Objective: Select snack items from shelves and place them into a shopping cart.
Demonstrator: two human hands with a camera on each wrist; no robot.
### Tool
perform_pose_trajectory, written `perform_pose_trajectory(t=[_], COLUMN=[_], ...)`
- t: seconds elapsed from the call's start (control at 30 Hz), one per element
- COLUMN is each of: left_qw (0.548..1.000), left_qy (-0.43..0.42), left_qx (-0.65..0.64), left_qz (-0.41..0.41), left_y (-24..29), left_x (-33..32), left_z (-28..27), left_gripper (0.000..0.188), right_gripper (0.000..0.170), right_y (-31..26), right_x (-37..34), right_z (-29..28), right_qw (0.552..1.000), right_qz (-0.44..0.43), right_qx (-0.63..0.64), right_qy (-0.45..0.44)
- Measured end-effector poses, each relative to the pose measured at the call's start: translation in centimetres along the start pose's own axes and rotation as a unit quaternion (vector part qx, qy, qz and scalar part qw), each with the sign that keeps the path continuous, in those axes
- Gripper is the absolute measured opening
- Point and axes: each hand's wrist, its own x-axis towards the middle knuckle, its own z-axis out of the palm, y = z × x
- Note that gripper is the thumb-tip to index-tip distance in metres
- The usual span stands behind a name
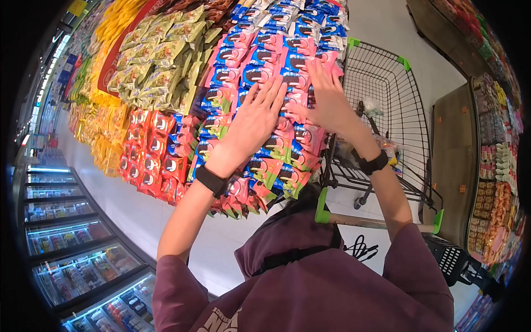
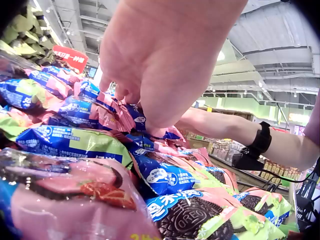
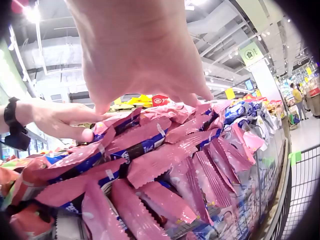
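In the head view my left hand (image 1: 253, 120) lies over rows of Oreo cookie packets (image 1: 215, 125), its fingers pointing up the pile and fairly straight. My right hand (image 1: 331, 105) is just to its right, with the fingers spread and the thumb towards the left hand. From the left wrist, my fingertips reach down among blue, pink and green packets (image 2: 75, 142). Pink-backed packets (image 3: 165, 162) stand in leaning rows beneath my right palm in the right wrist view, the fingertips right at their tops. Neither hand has a packet lifted from the pile.
A wire shopping cart (image 1: 409, 105) with a few goods stands to the right of the display. Green snack packets (image 1: 157, 61) and red packets (image 1: 146, 149) adjoin the Oreos. Freezer cases (image 1: 72, 238) line the left, and stocked shelves (image 1: 489, 182) the right.
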Motion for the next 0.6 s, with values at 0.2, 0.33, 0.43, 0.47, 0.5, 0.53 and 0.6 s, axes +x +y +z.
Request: perform_pose_trajectory(t=[0.2,0.33,0.43,0.47,0.5,0.53,0.6], left_qw=[1.0,1.0,1.0,1.0,1.0,1.0,1.0], left_qy=[0.015,0.001,0.012,0.02,0.022,0.024,0.022], left_qx=[0.01,0.018,-0.003,-0.017,-0.011,-0.005,0.019], left_qz=[-0.001,-0.007,-0.003,-0.002,-0.003,-0.003,0.002], left_y=[-0.3,-0.3,-0.3,-0.4,-0.5,-0.6,-0.8], left_x=[0.1,0.1,0.2,0.1,0.1,0.1,0.2], left_z=[0.5,0.4,0.4,0.4,0.6,0.9,1.2], left_gripper=[0.064,0.064,0.067,0.069,0.071,0.074,0.077], right_gripper=[0.094,0.092,0.093,0.094,0.095,0.096,0.097], right_y=[-0.3,-0.4,-0.7,-0.7,-0.5,-0.3,0.0], right_x=[0.7,1.0,0.8,0.7,0.4,0.1,0.2], right_z=[0.8,0.6,-0.8,-0.6,-0.2,0.1,0.7], right_qw=[0.999,0.998,0.99,0.991,0.992,0.992,0.991], right_qz=[-0.036,-0.043,-0.098,-0.103,-0.105,-0.107,-0.114], right_qx=[-0.039,-0.052,-0.099,-0.076,-0.053,-0.03,-0.043], right_qy=[-0.009,-0.004,-0.019,-0.032,-0.045,-0.058,-0.054])
